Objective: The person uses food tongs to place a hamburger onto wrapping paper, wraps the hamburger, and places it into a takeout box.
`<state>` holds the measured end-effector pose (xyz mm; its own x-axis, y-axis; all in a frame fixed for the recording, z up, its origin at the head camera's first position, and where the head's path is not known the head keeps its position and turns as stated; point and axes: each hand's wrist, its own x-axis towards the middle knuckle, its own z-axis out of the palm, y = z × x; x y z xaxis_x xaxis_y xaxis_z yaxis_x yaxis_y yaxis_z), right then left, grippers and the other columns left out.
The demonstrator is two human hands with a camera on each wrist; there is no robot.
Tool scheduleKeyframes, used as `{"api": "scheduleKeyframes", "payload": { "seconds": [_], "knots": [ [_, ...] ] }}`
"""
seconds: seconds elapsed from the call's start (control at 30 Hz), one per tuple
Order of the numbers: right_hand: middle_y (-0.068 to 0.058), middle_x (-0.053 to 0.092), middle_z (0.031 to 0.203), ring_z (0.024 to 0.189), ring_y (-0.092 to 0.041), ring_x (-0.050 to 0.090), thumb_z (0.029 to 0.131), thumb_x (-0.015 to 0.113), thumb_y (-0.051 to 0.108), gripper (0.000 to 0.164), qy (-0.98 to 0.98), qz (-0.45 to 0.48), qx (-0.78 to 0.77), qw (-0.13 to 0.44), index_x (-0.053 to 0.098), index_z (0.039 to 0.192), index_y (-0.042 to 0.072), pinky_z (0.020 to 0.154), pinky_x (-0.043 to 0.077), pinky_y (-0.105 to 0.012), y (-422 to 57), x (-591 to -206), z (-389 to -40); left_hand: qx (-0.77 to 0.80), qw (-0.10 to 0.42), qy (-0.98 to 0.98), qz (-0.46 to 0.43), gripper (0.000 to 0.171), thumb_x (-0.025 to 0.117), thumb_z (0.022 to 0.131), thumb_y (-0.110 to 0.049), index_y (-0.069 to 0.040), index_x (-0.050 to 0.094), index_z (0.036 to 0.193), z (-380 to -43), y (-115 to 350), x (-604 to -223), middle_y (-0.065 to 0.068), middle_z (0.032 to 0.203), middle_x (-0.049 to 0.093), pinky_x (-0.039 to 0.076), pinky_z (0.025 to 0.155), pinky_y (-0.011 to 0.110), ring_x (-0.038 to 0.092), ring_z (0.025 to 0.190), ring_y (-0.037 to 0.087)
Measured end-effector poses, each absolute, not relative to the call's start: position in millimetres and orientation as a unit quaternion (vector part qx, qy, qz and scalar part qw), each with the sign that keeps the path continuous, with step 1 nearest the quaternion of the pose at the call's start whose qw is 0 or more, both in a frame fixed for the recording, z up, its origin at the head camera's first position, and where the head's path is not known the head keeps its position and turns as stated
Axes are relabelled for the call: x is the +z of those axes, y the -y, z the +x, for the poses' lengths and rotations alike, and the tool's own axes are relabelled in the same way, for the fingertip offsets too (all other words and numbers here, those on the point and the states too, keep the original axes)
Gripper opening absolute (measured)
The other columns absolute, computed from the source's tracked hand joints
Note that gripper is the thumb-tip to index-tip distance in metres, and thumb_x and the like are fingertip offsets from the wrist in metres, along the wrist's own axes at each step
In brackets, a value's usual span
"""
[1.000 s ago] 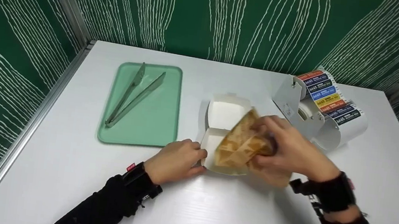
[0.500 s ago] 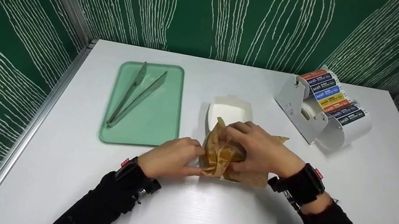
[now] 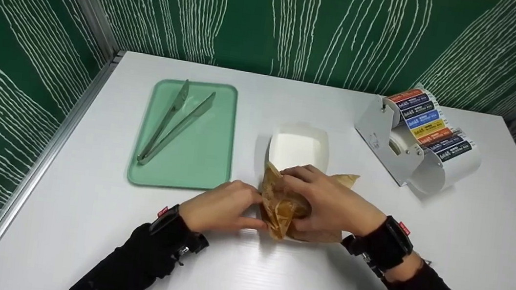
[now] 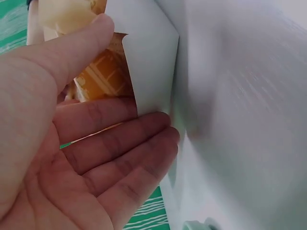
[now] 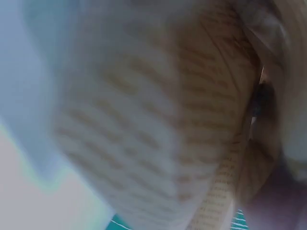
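Over the near half of a white clamshell food box (image 3: 299, 147), my right hand (image 3: 332, 201) holds a brown paper-wrapped bundle (image 3: 281, 212), with thumb and fingers around it. The box's far half shows its bare inside; the bundle covers most of the near half. At the box's near left corner is my left hand (image 3: 221, 207), its fingers spread along the side and thumb toward the front. In the left wrist view its fingers (image 4: 129, 139) lie nearly straight against the white box wall (image 4: 151, 57). Printed wrapping paper (image 5: 144, 129) fills much of the blurred right wrist view.
On the left lies a green tray (image 3: 207, 158) with metal tongs (image 3: 176, 125) on it. At the back right stands a white label dispenser (image 3: 386, 146) carrying a roll of colourful labels (image 3: 425, 123). Green walls with white lines stand behind the white table (image 3: 242, 271).
My right hand has brought the bundle left and down into the box's near half. The left hand has stayed at the corner, its fingers loosening along the box side.
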<state>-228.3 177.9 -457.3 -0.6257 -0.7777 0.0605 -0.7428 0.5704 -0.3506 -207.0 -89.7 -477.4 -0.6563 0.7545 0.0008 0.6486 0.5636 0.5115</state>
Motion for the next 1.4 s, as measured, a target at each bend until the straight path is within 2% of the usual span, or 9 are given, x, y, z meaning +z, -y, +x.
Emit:
{"api": "scheduleKeyframes", "payload": {
  "seconds": [0.13, 0.33, 0.53, 0.77, 0.9, 1.1, 1.2, 1.3, 1.4],
  "knots": [
    [-0.015, 0.061, 0.149, 0.131, -0.033, 0.063, 0.073, 0.095, 0.028, 0.071, -0.893, -0.405, -0.182, 0.077, 0.062, 0.136, 0.02, 0.104, 0.06, -0.052, -180, -465, -229, 0.262, 0.105, -0.879, 0.384, 0.042, 0.078, 0.098, -0.044, -0.009, 0.075, 0.12, -206, 90, -477, 0.004, 0.104, 0.081, 0.059, 0.078, 0.028, 0.075, 0.089, 0.018],
    [-0.023, 0.057, 0.156, 0.132, -0.04, 0.066, 0.076, 0.096, 0.029, 0.095, -0.896, -0.391, -0.192, 0.082, 0.049, 0.158, 0.018, 0.107, 0.057, -0.057, -183, -470, -230, 0.274, 0.01, -0.89, 0.364, 0.071, 0.081, 0.095, -0.047, -0.009, 0.056, 0.149, -199, 88, -468, 0.01, 0.139, 0.07, 0.06, 0.105, 0.039, 0.069, 0.125, 0.024],
    [-0.014, 0.071, 0.138, 0.106, -0.026, 0.076, 0.076, 0.097, 0.026, 0.097, -0.883, -0.414, -0.215, 0.055, 0.038, 0.152, 0.013, 0.093, 0.064, -0.044, -181, -478, -234, 0.207, -0.053, -0.889, 0.404, 0.055, 0.072, 0.101, -0.048, -0.012, 0.062, 0.142, -196, 76, -474, 0.014, 0.168, 0.045, 0.05, 0.119, 0.048, 0.052, 0.149, 0.031],
    [-0.01, 0.069, 0.14, 0.108, -0.024, 0.076, 0.076, 0.098, 0.023, 0.1, -0.878, -0.399, -0.256, 0.063, 0.032, 0.15, 0.012, 0.097, 0.063, -0.043, -183, -481, -234, 0.179, -0.077, -0.889, 0.414, 0.068, 0.069, 0.103, -0.048, -0.016, 0.048, 0.159, -195, 72, -483, 0.013, 0.165, 0.048, 0.052, 0.116, 0.048, 0.055, 0.147, 0.031],
    [-0.015, 0.064, 0.149, 0.115, -0.028, 0.075, 0.078, 0.097, 0.024, 0.101, -0.881, -0.396, -0.252, 0.063, 0.031, 0.154, 0.011, 0.101, 0.062, -0.045, -184, -479, -233, 0.167, -0.089, -0.883, 0.43, 0.058, 0.064, 0.107, -0.045, -0.021, 0.053, 0.158, -196, 73, -483, 0.014, 0.16, 0.051, 0.056, 0.111, 0.045, 0.061, 0.139, 0.03],
    [-0.018, 0.057, 0.157, 0.13, -0.033, 0.068, 0.08, 0.095, 0.045, 0.11, -0.893, -0.355, -0.27, 0.066, 0.032, 0.165, 0.014, 0.107, 0.057, -0.053, -198, -469, -229, 0.139, -0.085, -0.892, 0.423, 0.055, 0.059, 0.109, -0.048, -0.021, 0.058, 0.156, -195, 72, -483, 0.017, 0.156, 0.054, 0.058, 0.108, 0.045, 0.061, 0.138, 0.032],
    [-0.017, 0.053, 0.161, 0.14, -0.036, 0.06, 0.086, 0.087, 0.053, 0.101, -0.909, -0.292, -0.292, 0.05, 0.038, 0.165, 0.012, 0.114, 0.05, -0.06, -217, -461, -227, 0.136, -0.079, -0.896, 0.416, 0.059, 0.058, 0.109, -0.05, -0.021, 0.053, 0.16, -195, 72, -484, 0.018, 0.158, 0.053, 0.056, 0.11, 0.048, 0.058, 0.141, 0.034],
    [-0.02, 0.06, 0.153, 0.139, -0.04, 0.06, 0.097, 0.079, 0.045, 0.077, -0.927, -0.226, -0.3, 0.01, 0.052, 0.156, 0.004, 0.113, 0.05, -0.063, -238, -460, -228, 0.125, -0.075, -0.902, 0.406, 0.062, 0.057, 0.108, -0.054, -0.023, 0.051, 0.161, -195, 71, -484, 0.017, 0.163, 0.048, 0.054, 0.112, 0.051, 0.051, 0.148, 0.035],
    [-0.019, 0.075, 0.128, 0.115, -0.035, 0.071, 0.102, 0.076, 0.033, 0.047, -0.935, -0.188, -0.298, -0.026, 0.07, 0.136, 0.001, 0.095, 0.06, -0.051, -247, -467, -231, 0.111, -0.066, -0.909, 0.397, 0.063, 0.056, 0.107, -0.058, -0.026, 0.052, 0.16, -195, 71, -484, 0.015, 0.172, 0.038, 0.05, 0.116, 0.055, 0.04, 0.157, 0.036]
  ]
}}
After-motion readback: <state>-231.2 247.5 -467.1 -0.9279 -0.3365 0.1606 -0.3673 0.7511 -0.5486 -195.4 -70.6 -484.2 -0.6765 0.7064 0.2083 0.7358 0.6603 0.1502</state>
